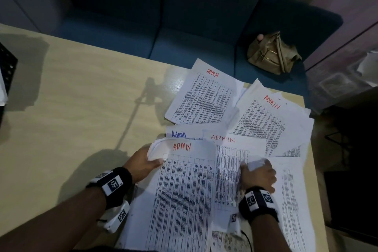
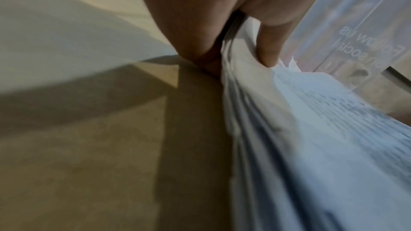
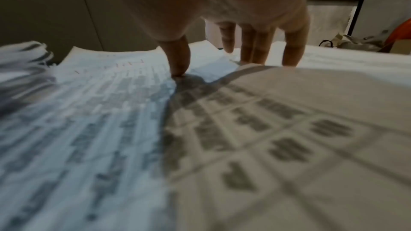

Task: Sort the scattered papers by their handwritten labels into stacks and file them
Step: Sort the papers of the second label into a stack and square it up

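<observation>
Printed sheets with handwritten "ADMIN" labels are spread over the right half of the wooden table point(image 1: 81, 98). My left hand point(image 1: 151, 161) grips the upper left corner of a thick stack point(image 1: 184, 190) topped by a red-labelled ADMIN sheet. Its thumb lies on top and its fingers underneath, pinching the stack's edge point(image 2: 289, 129). My right hand point(image 1: 255, 170) rests on the papers to the right. Its thumb presses another ADMIN sheet point(image 1: 229, 149), and its straight fingers point(image 3: 255, 55) reach behind the raised edge of an unlabelled sheet point(image 3: 289, 129).
More ADMIN sheets point(image 1: 204, 98) point(image 1: 261, 120) and one with blue "Admin" writing point(image 1: 184, 134) lie farther back. A tan handbag point(image 1: 272, 53) sits on the blue sofa point(image 1: 184, 26) behind the table. A black perforated object point(image 1: 7, 67) stands at the left edge.
</observation>
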